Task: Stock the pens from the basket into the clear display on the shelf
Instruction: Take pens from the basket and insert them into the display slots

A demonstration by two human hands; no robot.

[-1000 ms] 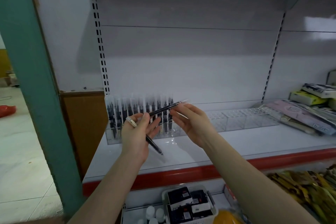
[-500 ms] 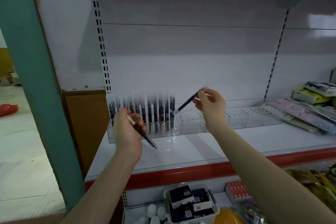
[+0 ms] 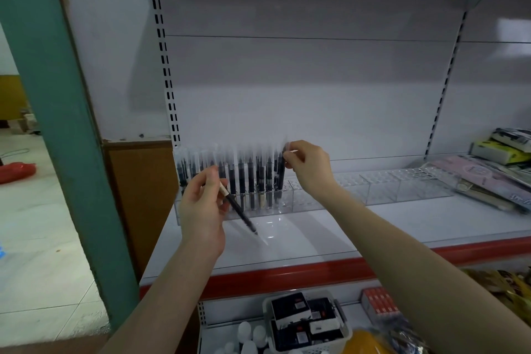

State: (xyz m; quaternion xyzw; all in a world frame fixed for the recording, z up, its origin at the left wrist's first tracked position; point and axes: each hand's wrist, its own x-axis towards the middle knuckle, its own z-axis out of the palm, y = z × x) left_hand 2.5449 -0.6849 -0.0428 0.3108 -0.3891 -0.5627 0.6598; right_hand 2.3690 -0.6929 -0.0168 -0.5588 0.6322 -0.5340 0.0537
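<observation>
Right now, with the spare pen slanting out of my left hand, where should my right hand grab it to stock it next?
Probably pinch the pen on its dark barrel below the left hand, coming from the right. That stretch slants free toward the shelf, while the tan upper end sits inside the left fingers.

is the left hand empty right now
No, the left hand grips a slim black pen with a tan end, its tip slanting down toward the white shelf.

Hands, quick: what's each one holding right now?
Left hand: holds a spare pen, tip down.
Right hand: pinches the top of a pen standing upright in the clear display.
</observation>
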